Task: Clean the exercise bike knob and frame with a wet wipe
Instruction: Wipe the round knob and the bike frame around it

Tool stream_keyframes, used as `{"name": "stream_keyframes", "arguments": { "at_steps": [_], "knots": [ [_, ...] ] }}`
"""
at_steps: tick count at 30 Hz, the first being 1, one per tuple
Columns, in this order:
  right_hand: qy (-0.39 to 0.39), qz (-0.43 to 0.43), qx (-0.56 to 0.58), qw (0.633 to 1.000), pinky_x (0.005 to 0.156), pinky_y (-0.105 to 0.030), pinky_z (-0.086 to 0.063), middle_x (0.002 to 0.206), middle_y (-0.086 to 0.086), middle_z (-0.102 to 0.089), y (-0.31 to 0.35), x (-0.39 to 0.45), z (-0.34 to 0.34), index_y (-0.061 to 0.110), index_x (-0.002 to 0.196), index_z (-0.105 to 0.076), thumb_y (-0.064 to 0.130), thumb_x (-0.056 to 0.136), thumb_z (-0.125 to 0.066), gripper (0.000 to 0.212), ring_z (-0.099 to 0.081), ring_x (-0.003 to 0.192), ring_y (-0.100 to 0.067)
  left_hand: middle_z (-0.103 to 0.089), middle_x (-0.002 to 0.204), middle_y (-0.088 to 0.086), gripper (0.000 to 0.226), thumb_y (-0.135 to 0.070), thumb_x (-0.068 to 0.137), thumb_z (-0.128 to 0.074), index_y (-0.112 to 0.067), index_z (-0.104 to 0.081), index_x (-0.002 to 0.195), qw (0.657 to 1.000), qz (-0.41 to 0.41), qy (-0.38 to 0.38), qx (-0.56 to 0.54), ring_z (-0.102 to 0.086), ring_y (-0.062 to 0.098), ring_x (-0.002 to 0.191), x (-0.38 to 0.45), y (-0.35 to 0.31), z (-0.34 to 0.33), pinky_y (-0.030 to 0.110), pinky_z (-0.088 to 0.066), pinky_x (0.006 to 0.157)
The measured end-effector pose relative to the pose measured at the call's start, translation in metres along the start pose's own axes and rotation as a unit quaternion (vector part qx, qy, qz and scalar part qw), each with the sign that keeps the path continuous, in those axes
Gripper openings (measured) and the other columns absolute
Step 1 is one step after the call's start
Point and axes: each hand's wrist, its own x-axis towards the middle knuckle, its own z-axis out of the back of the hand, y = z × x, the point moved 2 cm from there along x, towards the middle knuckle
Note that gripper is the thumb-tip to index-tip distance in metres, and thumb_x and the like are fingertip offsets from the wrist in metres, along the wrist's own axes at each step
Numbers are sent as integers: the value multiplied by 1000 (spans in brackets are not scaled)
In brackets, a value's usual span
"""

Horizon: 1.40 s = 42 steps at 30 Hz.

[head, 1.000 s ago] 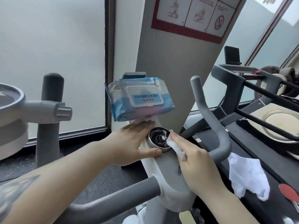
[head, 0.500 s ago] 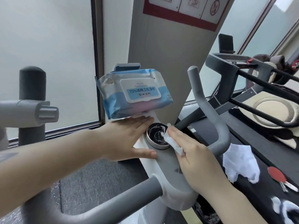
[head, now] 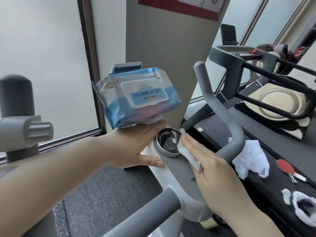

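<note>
Fingers point(head: 150, 130) of the left hand point(head: 135, 147) straight, flat against the white frame point(head: 172, 178) just left of the knob point(head: 168, 142), thumb stretched out below it; holds nothing. Right hand point(head: 210, 166) fingers also straight and together, pressing a folded wet wipe point(head: 186, 151) onto the knob's right rim and the grey stem under it. Wipe partly hidden under the fingers. Knob is round, silver ring, black top streaked with wet smears.

Left to right: far left, a dark upright post point(head: 16, 100) with a grey side arm and ribbed adjuster knob point(head: 40, 132), another machine, well apart from the hands. Frosted window point(head: 42, 57) behind with a dark frame. Dark carpet point(head: 106, 199) below the left forearm. Wipes pack point(head: 136, 98), blue and white, flip lid closed, sits tilted on the bike's holder right above the left hand's fingers, touching or nearly, cannot tell. It blocks the console area behind. Grey pillar point(head: 164, 48) behind the pack, red-edged sign at top. Grey handlebar point(head: 220, 113) curves up just right of the knob, close beside the right hand; another bar point(head: 150, 211) crosses bottom centre in front of the frame. Right of the handlebar a crumpled white wipe point(head: 249, 158) lies on the black surface point(head: 282, 147), then a red table tennis paddle point(head: 285, 165), and near bottom right another wadded wipe point(head: 301, 206), dirty dark in the middle. Upper right: a neighbouring machine with black bars point(head: 273, 100) and a beige disc point(head: 280, 102), a dark bracket point(head: 228, 34) on top.
</note>
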Motion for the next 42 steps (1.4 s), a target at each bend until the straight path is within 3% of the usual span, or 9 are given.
{"name": "stream_keyframes", "arguments": {
  "at_steps": [8, 13, 19, 24, 29, 32, 35, 38, 42],
  "knots": [
    [-3, -1, 5, 1000, 104, -5, -23, 144, 33, -25, 1, 15, -3, 33, 145, -36, 0, 93, -42, 62, -23, 134, 15, 9, 158, -12, 101, -80, 72, -24, -27, 14, 148, 999, 8, 14, -36, 12, -1, 139, 0, 0, -2, 16, 11, 107],
    [11, 2, 4, 1000, 102, -11, -34, 145, 37, -29, -3, 2, 5, 42, 141, -38, -2, 91, -45, 67, -27, 133, 16, 9, 156, -18, 99, -81, 73, -29, -32, 12, 149, 994, 19, 29, -99, 11, -2, 141, -2, 0, -4, 16, 8, 110],
    [2, 8, 61, 998, 105, -7, -28, 142, 30, -40, -8, 24, 1, 33, 138, -48, 10, 98, -46, 46, -33, 131, 14, 13, 155, -20, 98, -80, 72, -27, -33, 13, 148, 992, 19, 37, -120, 13, -6, 139, -3, -2, -4, 16, 8, 112],
    [-15, 12, 117, 993, 97, -6, -35, 131, 42, -44, -8, 10, 5, 42, 132, -51, 14, 98, -49, 44, -39, 125, 17, 10, 156, -19, 98, -81, 71, -27, -33, 11, 149, 991, 23, 36, -127, 11, -5, 140, -3, -4, -2, 15, 8, 110],
    [4, -15, 111, 994, 89, -2, -34, 104, 55, -46, -8, 28, 4, 37, 126, -58, 14, 98, -48, 38, -44, 111, 21, 11, 156, -19, 100, -84, 71, -26, -34, 12, 148, 992, 25, 34, -121, 12, -6, 140, -2, -1, -4, 20, 5, 114],
    [-1, -11, 105, 994, 92, -5, -36, 115, 52, -46, -12, 18, 7, 45, 127, -55, 15, 97, -49, 42, -43, 118, 20, 10, 156, -20, 99, -83, 71, -28, -35, 12, 148, 990, 29, 34, -135, 11, -6, 139, -3, -3, -4, 16, 6, 111],
    [2, -15, 89, 996, 98, -19, -42, 131, 43, -44, -13, 10, 10, 57, 126, -48, 22, 97, -49, 46, -40, 126, 14, 5, 156, -21, 100, -85, 69, -27, -36, 10, 148, 990, 30, 20, -139, 7, -6, 139, -3, -4, -3, 13, 6, 109],
    [0, -19, 63, 998, 96, -31, -47, 130, 41, -46, -10, 22, 10, 53, 127, -49, 26, 97, -48, 41, -46, 126, 6, -10, 155, -19, 96, -83, 71, -32, -35, 0, 149, 990, 17, -6, -143, -4, -8, 137, -2, -5, -1, 6, 2, 107],
    [-3, -5, 69, 998, 97, -29, -47, 131, 40, -47, -11, 20, 12, 53, 127, -49, 24, 96, -49, 42, -45, 125, 10, -11, 153, -24, 93, -80, 73, -36, -37, -4, 148, 987, 28, -19, -154, -5, -10, 136, -3, -6, 0, 2, 3, 104]
  ]
}}
